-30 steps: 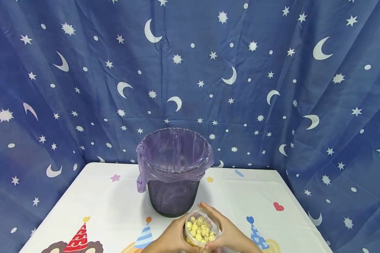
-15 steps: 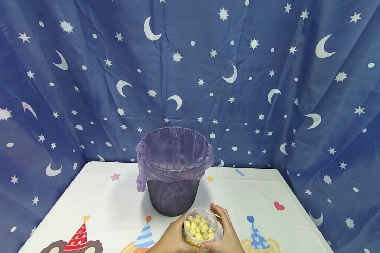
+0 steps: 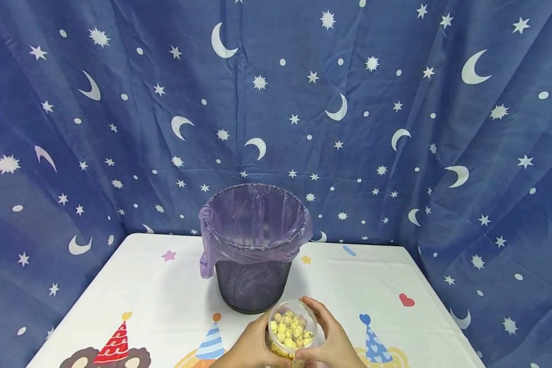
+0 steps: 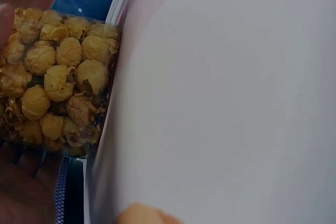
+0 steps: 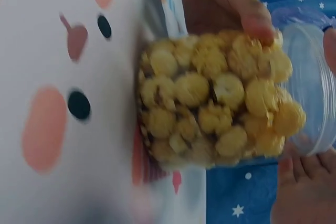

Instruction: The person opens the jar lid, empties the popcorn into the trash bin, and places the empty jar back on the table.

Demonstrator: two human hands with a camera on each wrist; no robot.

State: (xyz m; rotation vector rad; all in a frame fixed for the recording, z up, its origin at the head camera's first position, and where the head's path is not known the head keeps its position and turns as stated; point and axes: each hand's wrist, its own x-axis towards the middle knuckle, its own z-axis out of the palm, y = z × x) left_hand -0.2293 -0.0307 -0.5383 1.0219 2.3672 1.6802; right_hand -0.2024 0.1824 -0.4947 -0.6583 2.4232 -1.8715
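A clear plastic jar of popcorn (image 3: 291,335) sits close to the table's near edge in the head view, with no lid on its round mouth. Yellow popcorn fills its lower part, below the clear rim. My left hand (image 3: 253,343) grips the jar from the left side. On the right, my right hand (image 3: 327,337) holds it near the rim, thumb at the near side and fingers at the far side. Close up in the right wrist view, the popcorn (image 5: 215,98) shows through the wall, and the threaded rim (image 5: 310,87) is bare. The left wrist view shows packed popcorn (image 4: 58,77) too.
Just behind the jar stands a black mesh waste bin (image 3: 253,286), lined with a purple bag (image 3: 257,250) folded over its rim. The white tablecloth (image 3: 165,291) has party animal prints. A blue curtain (image 3: 276,102) with moons and stars encloses the table.
My right hand has shifted its hold around the jar's rim, its fingers drawing off and then returning to the far side. My left hand and the jar have stayed nearly in place.
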